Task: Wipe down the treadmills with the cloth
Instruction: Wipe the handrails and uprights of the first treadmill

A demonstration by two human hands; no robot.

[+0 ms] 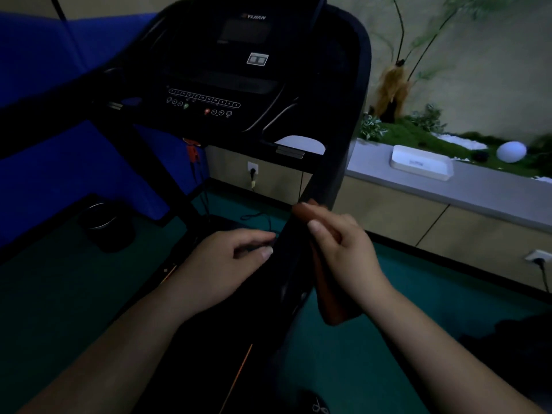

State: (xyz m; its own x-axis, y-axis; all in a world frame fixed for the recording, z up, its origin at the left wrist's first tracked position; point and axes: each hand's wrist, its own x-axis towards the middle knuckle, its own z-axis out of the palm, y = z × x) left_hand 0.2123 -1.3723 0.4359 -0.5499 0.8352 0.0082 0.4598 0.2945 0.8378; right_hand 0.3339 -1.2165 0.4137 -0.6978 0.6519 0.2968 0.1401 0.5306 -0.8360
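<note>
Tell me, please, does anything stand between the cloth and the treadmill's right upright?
Nothing visible does. The right hand holds the orange cloth directly against the right upright, while the left hand grips the upright's other side.

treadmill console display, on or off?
Looks off: the display on the treadmill is dark, no readout showing. The room is dim, so a faint standby light can't be excluded.
</note>
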